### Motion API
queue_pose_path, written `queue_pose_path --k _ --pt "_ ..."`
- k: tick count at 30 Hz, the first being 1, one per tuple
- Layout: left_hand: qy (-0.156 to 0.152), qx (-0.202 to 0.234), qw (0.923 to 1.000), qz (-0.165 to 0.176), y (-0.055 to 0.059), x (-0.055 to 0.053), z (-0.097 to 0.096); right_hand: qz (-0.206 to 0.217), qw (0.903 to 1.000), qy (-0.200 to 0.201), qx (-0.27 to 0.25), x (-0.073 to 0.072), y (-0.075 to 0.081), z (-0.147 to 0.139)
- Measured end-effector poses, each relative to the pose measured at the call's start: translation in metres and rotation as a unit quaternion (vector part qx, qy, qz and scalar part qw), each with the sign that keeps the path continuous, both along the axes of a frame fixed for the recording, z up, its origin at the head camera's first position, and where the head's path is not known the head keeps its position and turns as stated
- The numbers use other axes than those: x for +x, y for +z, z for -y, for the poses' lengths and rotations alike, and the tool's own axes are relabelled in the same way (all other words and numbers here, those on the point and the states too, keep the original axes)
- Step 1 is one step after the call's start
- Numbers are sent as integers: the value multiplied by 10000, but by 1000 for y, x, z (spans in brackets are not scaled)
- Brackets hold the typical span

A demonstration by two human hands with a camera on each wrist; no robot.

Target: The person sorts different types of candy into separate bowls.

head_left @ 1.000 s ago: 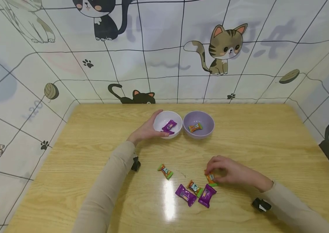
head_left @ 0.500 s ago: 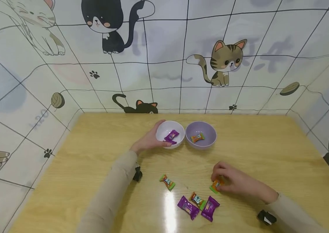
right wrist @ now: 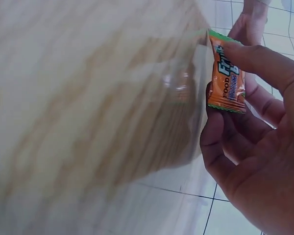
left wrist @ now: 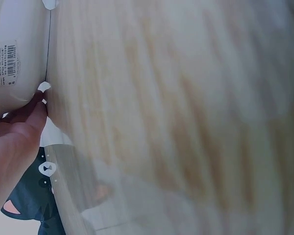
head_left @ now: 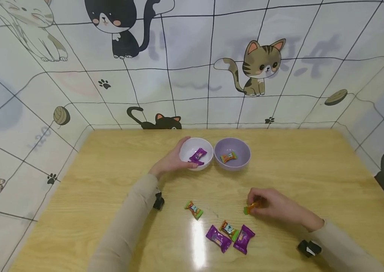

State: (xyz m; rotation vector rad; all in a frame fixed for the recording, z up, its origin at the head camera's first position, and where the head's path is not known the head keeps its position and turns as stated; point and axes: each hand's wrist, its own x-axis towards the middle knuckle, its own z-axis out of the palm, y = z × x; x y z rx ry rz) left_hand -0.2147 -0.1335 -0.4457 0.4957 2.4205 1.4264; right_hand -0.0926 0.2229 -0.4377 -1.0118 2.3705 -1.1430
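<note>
My left hand [head_left: 171, 162] grips the white bowl [head_left: 186, 148], its thumb over the near rim and fingers round the left side. Two purple-wrapped candies [head_left: 198, 154] lie inside that bowl. Right beside it stands a lilac bowl [head_left: 241, 156] holding one orange-wrapped candy [head_left: 228, 157]. At the front right, my right hand [head_left: 275, 206] pinches another orange candy [right wrist: 228, 81] with green ends between thumb and fingers, close over the table. In the left wrist view, the white bowl's outer wall [left wrist: 27, 34] carries a barcode label.
Left of the right hand lie two purple candies, one nearer the left [head_left: 218, 238] and one nearer the right [head_left: 244, 239], with an orange candy [head_left: 229, 230] between them. Another orange candy [head_left: 193, 209] lies farther left. A cat-patterned wall [head_left: 192, 83] borders the wooden table [head_left: 110, 158].
My right hand has drawn the pinched orange candy slightly away from the purple ones, and its green end has turned leftward. My left hand keeps its grip on the white bowl. The head view shifts slightly.
</note>
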Motion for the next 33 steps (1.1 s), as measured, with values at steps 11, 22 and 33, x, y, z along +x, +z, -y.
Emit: queue_pose_path --k 11,22,33 --pt "99 70 9999 74 6 2 -1 -28 9992 -372 -153 -7 11 3" --pt "84 73 9999 -17 6 1 2 -399 9966 -664 -297 -18 17 8" --pt "45 176 9998 106 2 -1 -1 -500 9913 -1086 -543 -28 29 5"
